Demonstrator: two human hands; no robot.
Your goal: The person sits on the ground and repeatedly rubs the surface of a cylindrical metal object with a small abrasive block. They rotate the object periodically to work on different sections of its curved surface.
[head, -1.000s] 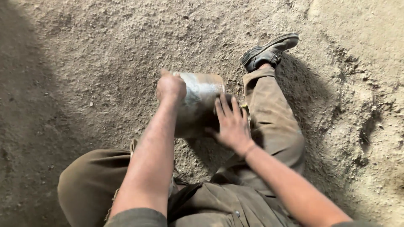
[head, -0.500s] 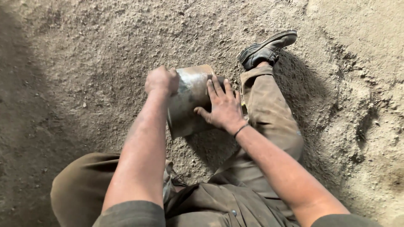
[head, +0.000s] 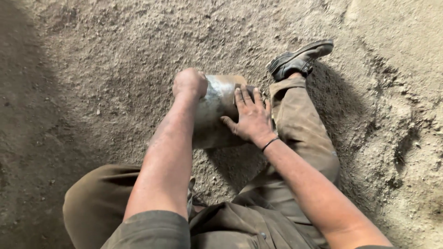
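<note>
Person sat on sandy ground (head: 92,69), legs apart. Metal cylinder mould (head: 217,103) stood on ground betw. legs, approx. mid-frame, just beside right trouser leg (head: 300,133). Left hand (head: 189,84) clenched in fist over mould's top left rim. Right hand (head: 251,117) flat, fingers spread, pressed on mould's right wall. Black shoe (head: 300,57) beyond mould, toward top edge.

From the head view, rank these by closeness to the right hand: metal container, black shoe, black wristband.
1. Metal container: under the right hand, touching it.
2. Black wristband: on that hand's own wrist.
These two are too close to call.
3. Black shoe: farthest, up and right on the dirt.
</note>
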